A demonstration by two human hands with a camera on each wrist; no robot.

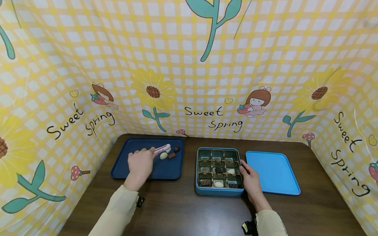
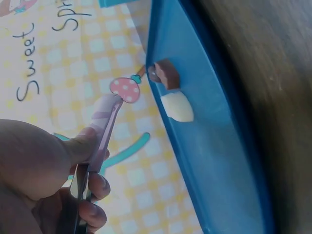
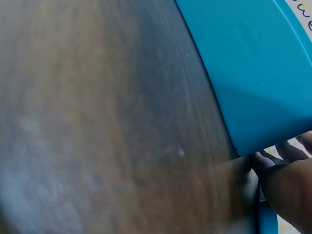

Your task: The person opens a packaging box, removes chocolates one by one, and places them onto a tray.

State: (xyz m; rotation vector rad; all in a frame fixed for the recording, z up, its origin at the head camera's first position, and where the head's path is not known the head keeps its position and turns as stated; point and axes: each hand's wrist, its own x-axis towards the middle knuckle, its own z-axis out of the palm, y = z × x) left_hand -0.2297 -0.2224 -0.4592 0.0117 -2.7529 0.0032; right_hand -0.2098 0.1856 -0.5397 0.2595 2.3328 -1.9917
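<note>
My left hand (image 1: 140, 165) grips a pair of small tongs (image 2: 100, 129) with lilac ends and a dark metal handle. Their tips hang over a navy tray (image 1: 133, 164). Close to the tips lie a pale oval chocolate (image 1: 163, 156), a brown chocolate piece (image 1: 172, 155) and a dark round one (image 1: 177, 149). At the right side of a blue divided box (image 1: 218, 191), my right hand (image 1: 251, 180) touches the wall with fairly straight fingers. Some of the box's compartments hold dark and white chocolates, among them a white one (image 1: 219, 183) in the front row.
A light blue lid (image 1: 273, 173) lies flat on the brown wooden table (image 1: 183, 213), to the right of the box. Behind the table hangs a yellow checked cloth (image 1: 206, 82) with printed flowers, which also runs along both sides.
</note>
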